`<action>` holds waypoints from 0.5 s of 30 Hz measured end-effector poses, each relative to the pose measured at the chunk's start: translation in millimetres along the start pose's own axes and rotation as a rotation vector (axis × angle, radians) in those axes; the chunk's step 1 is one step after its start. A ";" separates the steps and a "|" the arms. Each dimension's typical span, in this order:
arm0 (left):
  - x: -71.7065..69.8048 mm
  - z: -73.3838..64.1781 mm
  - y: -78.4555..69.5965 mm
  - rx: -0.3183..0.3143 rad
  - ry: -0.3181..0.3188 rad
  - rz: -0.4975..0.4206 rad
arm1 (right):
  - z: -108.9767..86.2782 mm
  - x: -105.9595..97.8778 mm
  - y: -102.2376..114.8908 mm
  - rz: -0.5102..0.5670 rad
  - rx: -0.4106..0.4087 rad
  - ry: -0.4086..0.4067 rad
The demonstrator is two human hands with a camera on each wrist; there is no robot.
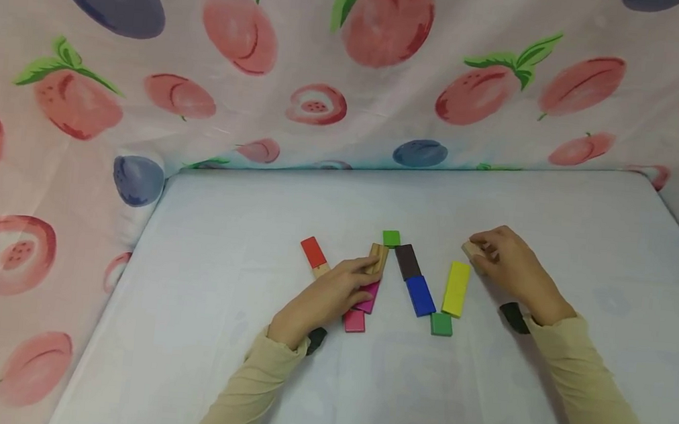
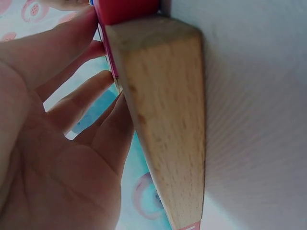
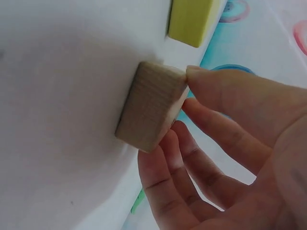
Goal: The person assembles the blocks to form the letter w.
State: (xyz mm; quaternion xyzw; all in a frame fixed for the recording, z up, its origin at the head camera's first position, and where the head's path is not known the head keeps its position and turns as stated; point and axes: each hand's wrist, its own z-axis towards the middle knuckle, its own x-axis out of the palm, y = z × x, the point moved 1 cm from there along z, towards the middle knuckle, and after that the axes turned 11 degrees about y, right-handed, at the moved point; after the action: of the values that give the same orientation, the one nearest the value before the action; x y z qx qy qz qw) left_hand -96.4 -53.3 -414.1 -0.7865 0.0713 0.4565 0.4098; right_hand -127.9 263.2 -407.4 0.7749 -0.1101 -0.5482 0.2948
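In the head view, my right hand (image 1: 513, 267) pinches a small plain wooden block (image 1: 469, 249) between thumb and fingertips. The right wrist view shows this block (image 3: 149, 105) low over the white surface, near the end of a yellow block (image 3: 189, 21). My left hand (image 1: 321, 299) reaches over the row's left part, its fingers resting on a striped light-brown block (image 1: 378, 250) and a magenta block (image 1: 370, 299). A pink block (image 1: 355, 321) lies below them. A pale wooden block (image 2: 165, 120) fills the left wrist view; from above, my hand covers most of it.
The blocks form a zigzag line on the white table (image 1: 183, 333). Red (image 1: 314, 251) stands at its left end; light green (image 1: 392, 237), dark brown (image 1: 408, 262), blue (image 1: 420, 296) and darker green (image 1: 441, 324) blocks follow. Fruit-patterned cloth (image 1: 225, 135) hangs behind.
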 end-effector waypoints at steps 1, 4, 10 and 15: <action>0.0 0.2 -0.4 0.001 0.002 0.002 | 0.2 -0.4 0.0 0.001 0.003 0.002; -0.1 0.5 -1.2 0.001 0.008 -0.002 | 0.9 -1.1 0.2 0.009 0.012 0.005; -1.6 -0.7 -1.0 0.002 0.002 0.007 | 2.6 -1.5 2.2 0.032 0.017 0.003; -1.1 -0.3 -0.4 0.006 0.001 0.001 | 3.4 -0.9 1.4 0.044 0.028 0.005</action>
State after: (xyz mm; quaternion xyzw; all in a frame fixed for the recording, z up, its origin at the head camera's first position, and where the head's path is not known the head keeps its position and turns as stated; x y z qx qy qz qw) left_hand -96.6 -53.6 -412.9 -0.7855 0.0732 0.4561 0.4118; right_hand -131.1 261.4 -406.6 0.7777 -0.1341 -0.5381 0.2962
